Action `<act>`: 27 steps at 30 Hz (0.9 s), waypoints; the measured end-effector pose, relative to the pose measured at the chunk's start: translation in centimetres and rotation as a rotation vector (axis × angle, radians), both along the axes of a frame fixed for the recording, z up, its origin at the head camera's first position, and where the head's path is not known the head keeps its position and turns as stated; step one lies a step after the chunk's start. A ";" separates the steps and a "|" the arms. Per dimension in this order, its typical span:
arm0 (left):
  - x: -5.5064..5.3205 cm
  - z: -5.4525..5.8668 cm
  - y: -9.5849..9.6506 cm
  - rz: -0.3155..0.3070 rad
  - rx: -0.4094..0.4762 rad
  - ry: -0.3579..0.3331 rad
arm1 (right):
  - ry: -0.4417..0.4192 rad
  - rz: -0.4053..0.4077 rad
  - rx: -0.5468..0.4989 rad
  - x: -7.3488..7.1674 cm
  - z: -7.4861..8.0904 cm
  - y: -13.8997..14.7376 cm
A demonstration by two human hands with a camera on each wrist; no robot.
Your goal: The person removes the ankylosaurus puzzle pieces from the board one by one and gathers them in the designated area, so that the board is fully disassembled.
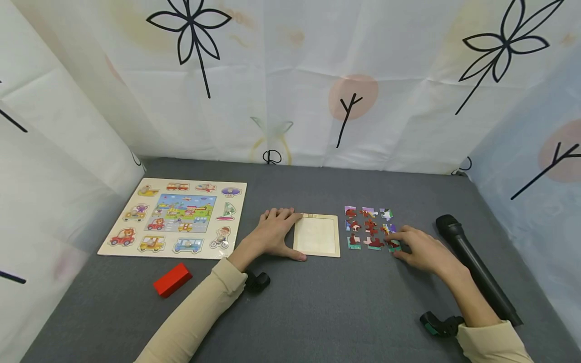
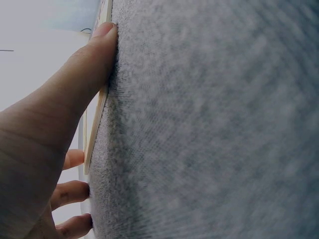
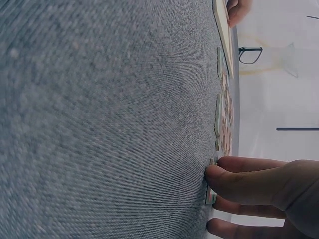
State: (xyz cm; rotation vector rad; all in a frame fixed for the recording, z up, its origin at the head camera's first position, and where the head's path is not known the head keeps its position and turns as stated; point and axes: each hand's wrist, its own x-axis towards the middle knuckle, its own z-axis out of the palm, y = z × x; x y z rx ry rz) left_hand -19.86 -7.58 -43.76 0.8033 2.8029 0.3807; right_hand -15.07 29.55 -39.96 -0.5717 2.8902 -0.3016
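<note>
My left hand (image 1: 271, 233) lies spread along the left side of a small wooden puzzle frame (image 1: 338, 237). Its thumb (image 2: 102, 47) touches the front edge and the index fingertip rests at the back left corner. To the frame's right, several jigsaw pieces (image 1: 371, 226) with a red-brown picture sit in loose rows. My right hand (image 1: 424, 249) is at their right side, thumb and index finger pinching the front right jigsaw piece (image 3: 211, 197) low at the tabletop. Fingers partly hide that piece.
A large board (image 1: 229, 237) with vehicle pictures lies at the left, a red block (image 1: 172, 280) in front of it. A black microphone (image 1: 481, 275) lies beside my right forearm. White printed cloth (image 1: 295, 101) hangs behind the grey table (image 1: 345, 312).
</note>
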 end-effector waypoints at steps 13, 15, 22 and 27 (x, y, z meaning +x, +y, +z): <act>-0.1 0.3 -0.1 -0.001 0.016 -0.003 | 0.036 -0.010 -0.030 0.1 0.2 -0.2; -0.1 0.2 -0.1 -0.001 0.016 -0.005 | 0.045 -0.013 -0.032 0.2 0.4 -0.3; -0.2 0.1 -0.2 0.003 0.028 0.000 | 0.112 -0.015 -0.050 0.0 1.0 -1.7; 0.0 0.1 -0.1 0.000 0.010 0.010 | 0.187 -0.008 -0.089 -0.3 1.2 -3.4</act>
